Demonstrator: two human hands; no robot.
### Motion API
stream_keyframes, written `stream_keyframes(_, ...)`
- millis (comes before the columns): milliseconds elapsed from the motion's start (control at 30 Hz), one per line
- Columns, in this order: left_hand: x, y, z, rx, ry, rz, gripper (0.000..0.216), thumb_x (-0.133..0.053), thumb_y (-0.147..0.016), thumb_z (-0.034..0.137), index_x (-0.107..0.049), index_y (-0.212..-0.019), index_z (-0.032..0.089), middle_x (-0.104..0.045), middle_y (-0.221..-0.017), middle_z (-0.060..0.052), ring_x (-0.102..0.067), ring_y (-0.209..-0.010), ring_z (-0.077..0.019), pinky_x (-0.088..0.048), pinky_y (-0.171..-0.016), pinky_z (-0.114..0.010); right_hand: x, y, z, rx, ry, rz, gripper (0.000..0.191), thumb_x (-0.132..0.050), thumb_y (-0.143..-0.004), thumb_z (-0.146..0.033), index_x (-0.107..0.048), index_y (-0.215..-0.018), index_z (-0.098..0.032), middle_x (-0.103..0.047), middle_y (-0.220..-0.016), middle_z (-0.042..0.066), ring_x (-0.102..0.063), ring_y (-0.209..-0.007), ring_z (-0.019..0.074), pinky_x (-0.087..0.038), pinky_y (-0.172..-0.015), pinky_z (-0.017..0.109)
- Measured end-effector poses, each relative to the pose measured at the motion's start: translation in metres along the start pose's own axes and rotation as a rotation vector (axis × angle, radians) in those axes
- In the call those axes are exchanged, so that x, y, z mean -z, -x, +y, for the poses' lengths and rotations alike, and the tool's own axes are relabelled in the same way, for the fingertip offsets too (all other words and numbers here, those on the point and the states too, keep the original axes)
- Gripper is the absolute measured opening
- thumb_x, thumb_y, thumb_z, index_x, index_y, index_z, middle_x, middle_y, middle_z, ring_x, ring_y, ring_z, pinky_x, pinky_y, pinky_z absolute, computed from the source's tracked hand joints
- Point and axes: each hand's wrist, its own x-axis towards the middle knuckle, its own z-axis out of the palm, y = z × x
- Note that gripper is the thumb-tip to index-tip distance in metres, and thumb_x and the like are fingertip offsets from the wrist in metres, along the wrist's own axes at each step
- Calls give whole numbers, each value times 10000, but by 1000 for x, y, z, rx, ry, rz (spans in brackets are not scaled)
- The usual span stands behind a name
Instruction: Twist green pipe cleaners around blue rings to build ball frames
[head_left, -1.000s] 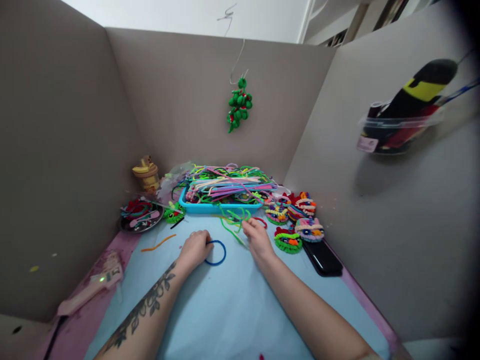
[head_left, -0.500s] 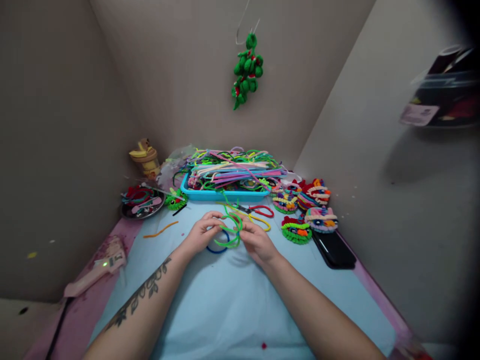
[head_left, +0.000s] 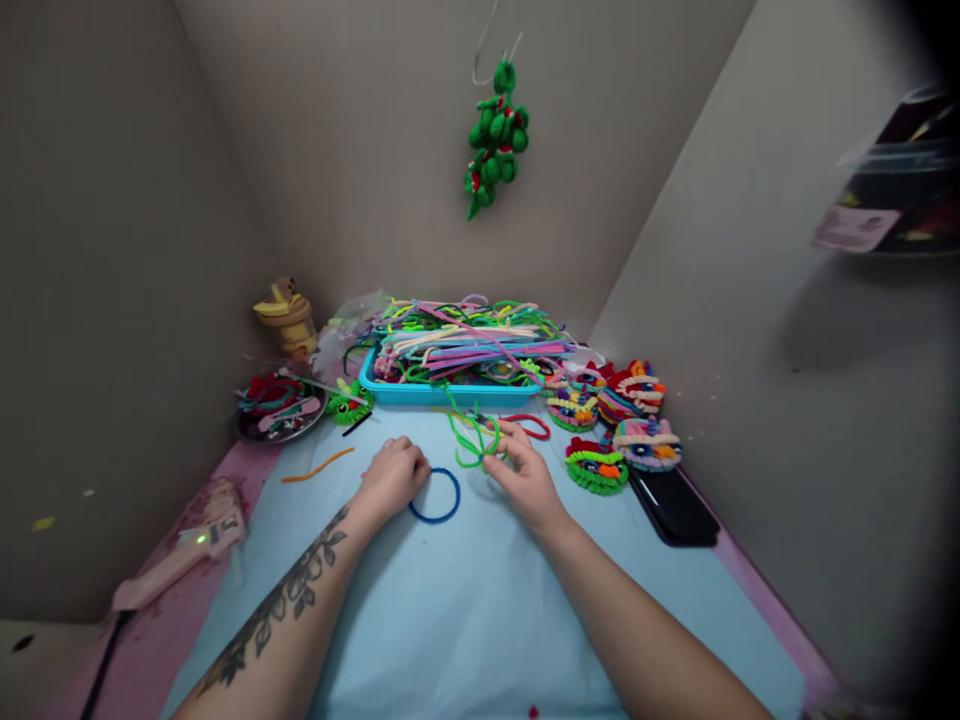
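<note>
My right hand (head_left: 525,475) pinches a green pipe cleaner shape (head_left: 472,440), several bent loops and loose ends joined at one spot, held just above the table. To its left, my left hand (head_left: 394,478) is closed, its fingertips at the upper left edge of a blue pipe cleaner ring (head_left: 457,492) lying on the light blue cloth. Behind the green loops lie scissors with red and yellow handles (head_left: 534,424), partly hidden by the right hand.
At the back stands a blue tray (head_left: 450,396) heaped with pipe cleaners. Several colourful pipe cleaner faces (head_left: 596,466) and a black phone (head_left: 675,508) lie right. On the left are a metal bowl (head_left: 251,432), an orange pipe cleaner (head_left: 319,465) and a pink glue gun (head_left: 184,550).
My left hand has let go of the green loops and moved down-left to the blue ring. My right hand keeps the green piece, now slightly higher and further right.
</note>
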Motion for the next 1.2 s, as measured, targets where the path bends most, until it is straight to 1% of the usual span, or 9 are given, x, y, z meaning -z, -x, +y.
stream_keyframes(100, 2, -3, 1, 103, 214, 115, 179, -492, -798, 315, -599, -753, 178, -641, -775, -77, -580, -782, -213, -408, -721, -315, -2, 2, 0, 1, -82, -17, 131, -627, -745, -315, -589, -694, -200, -522, -1148, 67, -472, -1138, 234, -313, -992, 382)
stream_keyframes(200, 6, -4, 4, 249, 648, 206, 239, -518, -790, 390, -583, -874, 175, -679, -718, -49, -608, -665, -180, -408, -596, -268, -4, 5, 1, -11, -184, -72, 150, -633, -748, -335, -591, -695, -201, -509, -1164, 69, -452, -1175, 239, -316, -996, 384)
stream_keyframes(267, 9, -4, 8, 359, 905, 205, 381, -598, -731, 445, -589, -992, 169, -706, -744, -59, -628, -659, -182, -399, -552, -250, -5, 6, 2, -18, -206, -109, 159, -644, -743, -352, -603, -703, -203, -498, -1184, 68, -442, -1192, 243, -312, -1004, 386)
stream_keyframes(333, 10, -3, 12, 403, 1133, 177, 481, -692, -655, 422, -612, -1040, 146, -719, -814, -86, -647, -760, -189, -430, -633, -254, -6, 8, 4, -17, -198, -130, 163, -654, -738, -365, -618, -713, -208, -491, -1199, 66, -439, -1196, 247, -304, -1013, 392)
stream_keyframes(433, 8, -1, 18, 467, 1370, 112, 489, -784, -551, 362, -666, -960, 120, -719, -849, -96, -643, -777, -182, -443, -712, -268, -8, 8, 6, -17, -187, -160, 154, -656, -740, -372, -635, -733, -220, -478, -1215, 60, -447, -1186, 247, -296, -1024, 404)
stream_keyframes(567, 2, -1, 21, 468, 1461, -18, 395, -798, -544, 323, -693, -868, 122, -704, -792, -68, -608, -701, -143, -428, -685, -253, -9, 8, 9, -22, -196, -186, 151, -660, -741, -380, -643, -749, -230, -470, -1230, 56, -447, -1182, 247, -284, -1038, 421)
stream_keyframes(800, 0, 2, 24, 430, 1490, -83, 300, -772, -589, 349, -667, -769, 132, -602, -649, 5, -472, -561, -73, -336, -560, -203, -11, 8, 18, -77, -202, -163, 115, -654, -757, -341, -650, -754, -226, -483, -1197, 57, -443, -1174, 239, -288, -1026, 407)
stream_keyframes(1067, 3, 3, 25, 499, 1588, -150, 244, -727, -655, 359, -637, -782, 171, -596, -787, -4, -526, -754, -114, -375, -706, -222, -13, 9, 20, -111, -192, -136, 104, -655, -754, -321, -640, -728, -222, -499, -1155, 53, -433, -1172, 237, -293, -1019, 396)
stream_keyframes(1200, 7, 4, 27, 494, 1593, -159, 243, -723, -654, 365, -638, -756, 162, -596, -773, -13, -526, -749, -122, -373, -705, -227, -13, 11, 21, -121, -135, -112, 108, -652, -754, -330, -650, -749, -222, -495, -1176, 58, -425, -1183, 241, -284, -1028, 403)
